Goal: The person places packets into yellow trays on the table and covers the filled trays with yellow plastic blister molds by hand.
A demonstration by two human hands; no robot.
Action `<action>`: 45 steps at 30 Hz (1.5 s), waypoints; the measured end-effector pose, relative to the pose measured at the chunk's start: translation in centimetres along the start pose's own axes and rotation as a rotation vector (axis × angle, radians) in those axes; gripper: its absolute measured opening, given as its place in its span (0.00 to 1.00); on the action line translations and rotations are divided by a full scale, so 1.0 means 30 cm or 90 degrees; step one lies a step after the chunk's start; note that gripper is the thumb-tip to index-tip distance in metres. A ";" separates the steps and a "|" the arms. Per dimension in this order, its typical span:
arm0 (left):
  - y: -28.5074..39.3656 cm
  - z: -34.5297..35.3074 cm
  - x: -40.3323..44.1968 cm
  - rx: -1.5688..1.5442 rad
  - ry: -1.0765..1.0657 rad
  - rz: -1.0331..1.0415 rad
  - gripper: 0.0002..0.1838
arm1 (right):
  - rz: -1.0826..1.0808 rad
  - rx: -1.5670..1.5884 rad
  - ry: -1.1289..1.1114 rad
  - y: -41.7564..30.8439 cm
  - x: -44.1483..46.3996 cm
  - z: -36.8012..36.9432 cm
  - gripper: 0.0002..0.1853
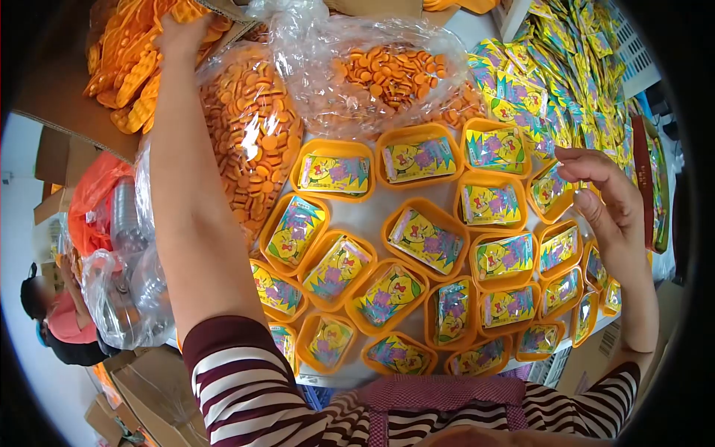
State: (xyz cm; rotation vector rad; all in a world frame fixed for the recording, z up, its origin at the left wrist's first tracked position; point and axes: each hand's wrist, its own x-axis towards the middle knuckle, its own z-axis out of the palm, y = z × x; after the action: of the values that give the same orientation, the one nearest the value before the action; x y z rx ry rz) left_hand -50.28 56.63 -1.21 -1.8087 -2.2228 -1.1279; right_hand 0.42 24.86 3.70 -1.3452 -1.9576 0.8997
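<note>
My left hand (182, 33) reaches into a cardboard box at the upper left, among ridged orange plastic pieces (138, 71). Its fingers are mostly hidden there, so I cannot tell whether they grip one. On the right, my right hand (607, 197) hovers with thumb and fingers apart and nothing between them. Beneath its fingertips is an orange tray (550, 195) with a yellow printed packet inside. Several more orange trays (387, 237) cover the table, each holding a yellow, teal and purple packet (426, 240).
Clear plastic bags of small orange discs (249, 141) lie behind the trays. A large heap of printed packets (573, 82) fills the back right. Cardboard boxes (160, 384) and bagged clear plastic containers (123, 298) stand at left. Another person (67, 320) is at the far left.
</note>
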 end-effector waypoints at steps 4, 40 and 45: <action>0.038 0.031 0.029 0.083 0.008 0.039 0.36 | -0.002 0.012 0.000 0.007 -0.003 0.011 0.09; 0.235 -0.383 -0.319 -0.849 0.070 -0.184 0.21 | -0.045 0.090 -0.059 -0.097 -0.117 -0.030 0.07; 0.336 -0.491 -0.438 -1.001 0.037 -0.125 0.21 | -0.131 0.131 -0.024 -0.108 -0.076 0.044 0.11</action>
State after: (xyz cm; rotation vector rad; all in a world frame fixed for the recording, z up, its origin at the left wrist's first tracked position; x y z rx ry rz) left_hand -43.12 37.90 8.27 -1.5716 -1.3008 -3.4161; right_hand -1.67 21.60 5.27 -0.9972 -1.9302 1.0007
